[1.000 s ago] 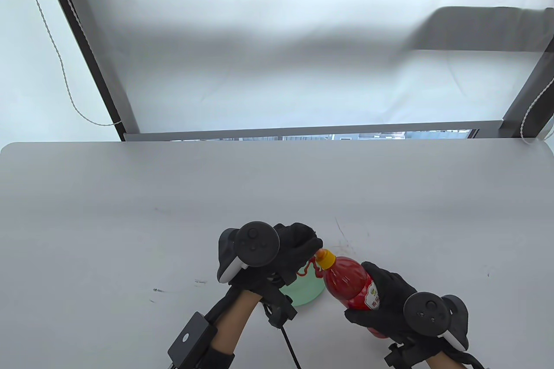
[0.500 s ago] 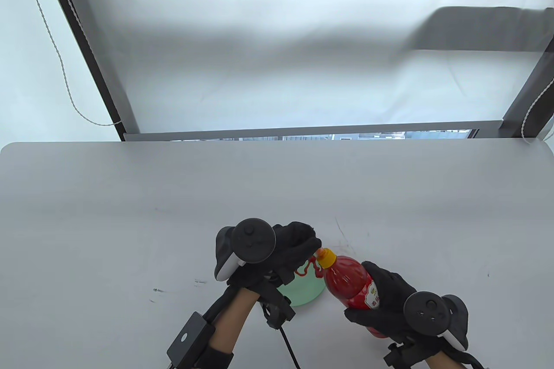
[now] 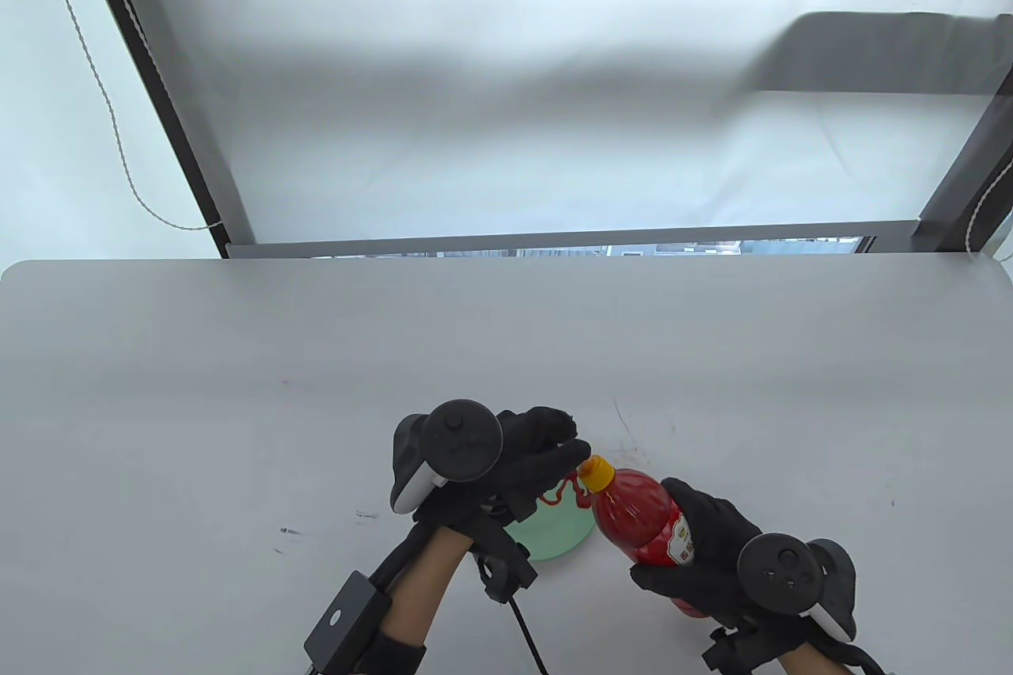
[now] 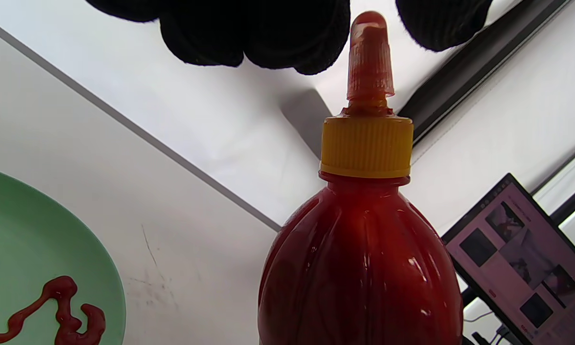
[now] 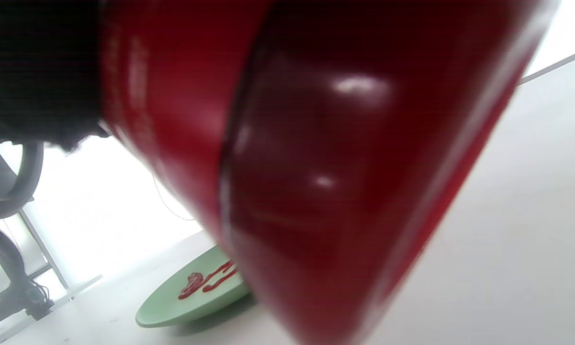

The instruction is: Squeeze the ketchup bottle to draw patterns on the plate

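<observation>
A red ketchup bottle (image 3: pixel 633 517) with a yellow collar and a red nozzle cap leans to the left, its tip over the far right edge of a green plate (image 3: pixel 558 536). My right hand (image 3: pixel 696 540) grips the bottle's body. My left hand (image 3: pixel 571 449) hovers at the nozzle. In the left wrist view the nozzle cap (image 4: pixel 369 57) stands between my fingers (image 4: pixel 287 33) and thumb (image 4: pixel 440 19), with a small gap on the thumb side. Red ketchup squiggles (image 4: pixel 57 306) lie on the plate (image 4: pixel 28 239). In the right wrist view the bottle (image 5: pixel 316 167) fills the frame and the plate (image 5: pixel 191 297) shows behind it.
The grey table (image 3: pixel 316 390) carries faint smears beyond the plate. A window frame and blind stand past its far edge. A black box and cable (image 3: pixel 348 620) hang from my left forearm. A screen (image 4: pixel 522 258) shows at the right of the left wrist view.
My left hand has drifted slightly left and away from me, its fingers loosening around the nozzle tip. The bottle and my right hand have stayed still.
</observation>
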Tool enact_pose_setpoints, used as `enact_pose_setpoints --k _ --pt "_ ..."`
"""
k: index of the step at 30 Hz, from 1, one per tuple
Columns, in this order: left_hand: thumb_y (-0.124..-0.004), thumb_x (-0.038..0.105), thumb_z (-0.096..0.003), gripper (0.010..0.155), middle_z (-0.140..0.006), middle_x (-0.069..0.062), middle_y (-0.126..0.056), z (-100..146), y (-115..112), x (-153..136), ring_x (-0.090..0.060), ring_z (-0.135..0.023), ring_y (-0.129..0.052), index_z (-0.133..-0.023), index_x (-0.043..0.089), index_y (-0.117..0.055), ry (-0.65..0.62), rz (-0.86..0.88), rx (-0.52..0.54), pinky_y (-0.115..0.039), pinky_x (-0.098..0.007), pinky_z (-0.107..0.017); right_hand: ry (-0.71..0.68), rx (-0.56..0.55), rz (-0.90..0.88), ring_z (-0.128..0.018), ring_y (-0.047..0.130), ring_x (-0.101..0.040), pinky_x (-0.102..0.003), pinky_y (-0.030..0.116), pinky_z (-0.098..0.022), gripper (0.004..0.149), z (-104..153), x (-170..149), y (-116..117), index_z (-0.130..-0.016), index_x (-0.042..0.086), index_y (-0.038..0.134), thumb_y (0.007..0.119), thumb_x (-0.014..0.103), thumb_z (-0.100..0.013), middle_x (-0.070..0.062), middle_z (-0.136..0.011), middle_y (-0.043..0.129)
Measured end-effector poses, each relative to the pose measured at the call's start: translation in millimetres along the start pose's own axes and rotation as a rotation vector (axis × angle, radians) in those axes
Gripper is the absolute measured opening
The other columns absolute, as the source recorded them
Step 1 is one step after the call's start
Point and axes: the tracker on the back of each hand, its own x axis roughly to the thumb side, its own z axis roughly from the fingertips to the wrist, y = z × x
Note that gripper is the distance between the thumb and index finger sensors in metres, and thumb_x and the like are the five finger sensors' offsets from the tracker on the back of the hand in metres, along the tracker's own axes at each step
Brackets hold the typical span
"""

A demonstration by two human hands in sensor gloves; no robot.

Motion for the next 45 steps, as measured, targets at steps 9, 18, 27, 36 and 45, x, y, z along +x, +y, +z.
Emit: enact_pose_setpoints --k 9,18,27,36,45 --pt "-0.073 0.034 -0.0590 0.048 -0.064 -0.006 -0.092 -0.9 0.9 4.9 -0.036 -0.072 -0.085 -0.098 0.006 -0.071 -0.083 0.045 -0.050 -0.070 -0.061 -0.054 -0.005 0.005 -0.002 -0.090 0.087 -0.036 -0.063 0.072 -0.072 0.101 -0.1 0.3 1.0 -0.116 0.014 0.059 0.095 0.072 -0.042 -0.019 -0.105 0.082" --pt "-0.076 0.043 -0.0567 0.047 -0.054 -0.003 -0.095 -0.8 -0.7 3.9 -0.034 -0.064 -0.090 -0.087 0.008 -0.081 -0.011 -0.014 -0.027 -0.074 -0.059 -0.049 -0.001 0.014 -0.007 -0.090 0.087 -0.036 -0.063 0.073 -0.072 0.100 -0.2 -1.2 2.3 -0.115 0.014 0.059 0.095 0.071 -0.042 -0.019 -0.105 0.082" --pt "-0.073 0.031 -0.0593 0.049 -0.068 -0.005 -0.090 -1.1 0.3 5.6 -0.037 -0.075 -0.082 -0.101 0.005 -0.067 -0.114 0.086 -0.120 -0.068 -0.062 -0.056 -0.012 0.025 -0.050 -0.090 0.087 -0.036 -0.062 0.073 -0.072 0.101 -0.6 -1.7 2.3 -0.116 0.014 0.059 0.095 0.071 -0.042 -0.020 -0.105 0.082" --pt "-0.074 0.055 -0.0550 0.053 -0.054 -0.002 -0.095 0.6 -3.5 1.7 -0.034 -0.062 -0.090 -0.086 0.012 -0.080 0.049 -0.024 -0.037 -0.074 -0.058 -0.047 -0.014 0.033 -0.025 -0.090 0.087 -0.037 -0.062 0.073 -0.071 0.101 -0.2 -0.2 5.8 -0.116 0.013 0.059 0.095 0.071 -0.042 -0.020 -0.105 0.082" --pt "-0.072 0.038 -0.0584 0.048 -0.062 -0.005 -0.091 -1.4 -5.2 8.7 -0.035 -0.069 -0.086 -0.094 0.006 -0.072 -0.063 0.003 -0.124 -0.072 -0.060 -0.052 -0.028 0.056 -0.057 -0.091 0.087 -0.036 -0.062 0.072 -0.073 0.101 -1.4 -3.7 5.9 -0.116 0.014 0.059 0.095 0.071 -0.042 -0.020 -0.105 0.082"
